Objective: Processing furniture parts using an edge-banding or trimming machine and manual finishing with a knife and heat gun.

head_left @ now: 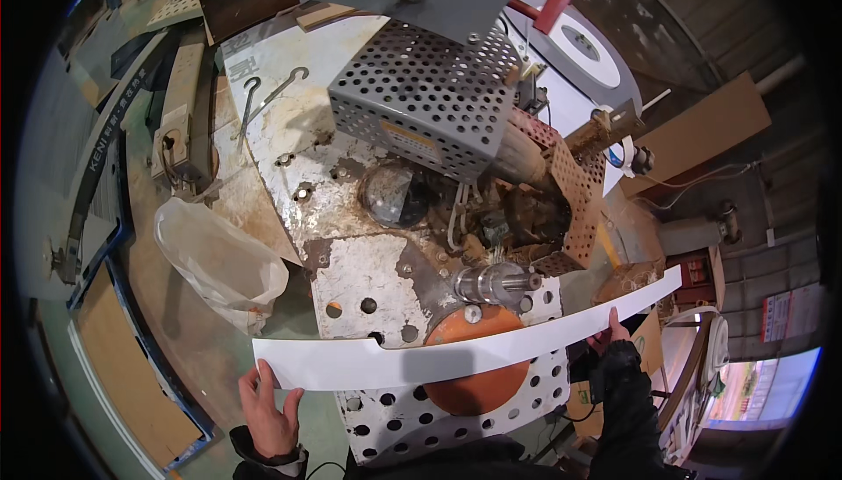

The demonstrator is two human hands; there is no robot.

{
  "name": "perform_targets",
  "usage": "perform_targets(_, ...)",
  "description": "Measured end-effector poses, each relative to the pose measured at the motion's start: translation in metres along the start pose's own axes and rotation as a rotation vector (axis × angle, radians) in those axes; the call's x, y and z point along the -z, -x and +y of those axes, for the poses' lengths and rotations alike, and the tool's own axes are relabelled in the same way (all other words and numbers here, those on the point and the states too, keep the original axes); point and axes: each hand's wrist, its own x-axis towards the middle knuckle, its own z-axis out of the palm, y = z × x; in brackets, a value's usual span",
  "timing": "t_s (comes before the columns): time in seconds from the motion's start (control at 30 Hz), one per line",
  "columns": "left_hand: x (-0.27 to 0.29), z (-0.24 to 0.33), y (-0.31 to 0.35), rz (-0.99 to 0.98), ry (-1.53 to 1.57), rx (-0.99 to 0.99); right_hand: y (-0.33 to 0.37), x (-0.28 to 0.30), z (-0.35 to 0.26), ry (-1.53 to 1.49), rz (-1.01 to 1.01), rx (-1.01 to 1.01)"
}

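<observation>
A long white strip [324,364], flat and notched along its far edge, spans sideways in front of me. My left hand [270,414] grips its left end, thumb and fingers at the near edge. Toward the strip's right end, my right hand [610,335] pinches it, thumb on the near face and other fingers partly hidden. Beneath the strip, an orange disc [478,401] lies on a perforated white metal plate [386,432]. The strip covers part of both. A steel spindle [497,284] lies just beyond the disc.
Beyond the plate stands a machine with a grey perforated guard [421,85] and a rusty perforated cover [579,190]. Hooked rods [279,94] rest on its worn top. A translucent plastic bag [219,261] hangs at the left. Cardboard [710,133] leans at the far right.
</observation>
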Motion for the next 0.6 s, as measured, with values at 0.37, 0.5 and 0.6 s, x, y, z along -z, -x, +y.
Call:
perform_targets(0.37,0.002,-0.006,0.003,0.005,-0.149,-0.128,-0.043,0.012,0.020,-0.210,-0.151,0.118)
perform_targets(0.5,-0.013,0.011,0.012,-0.048,-0.158,-0.052,-0.088,0.035,0.023,-0.395,-0.183,0.205)
perform_targets(0.6,-0.029,0.048,0.019,-0.106,-0.232,-0.198,-0.123,0.059,0.011,-0.668,-0.103,0.308)
